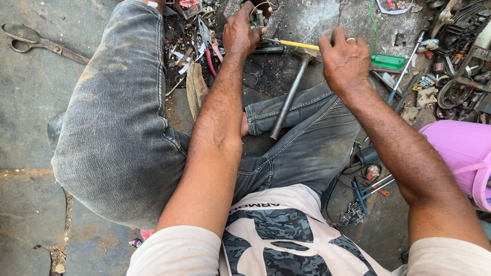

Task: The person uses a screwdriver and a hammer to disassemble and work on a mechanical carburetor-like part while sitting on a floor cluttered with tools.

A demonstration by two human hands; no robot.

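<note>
Floor-level repair workshop: shears (36,42), pliers (208,45), hammer (290,95), scattered metal scrap (460,61) on stained concrete (30,204).

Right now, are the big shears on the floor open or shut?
Shut. The shears lie flat on the concrete at far left, blades together in one line and handle loops close, away from both hands.

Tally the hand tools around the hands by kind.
Screwdrivers: 2, one yellow-shafted at the right hand, one with a green handle
Hammers: 1
Pliers: 1, pink-handled
Scissors: 1
Total: 5
</note>
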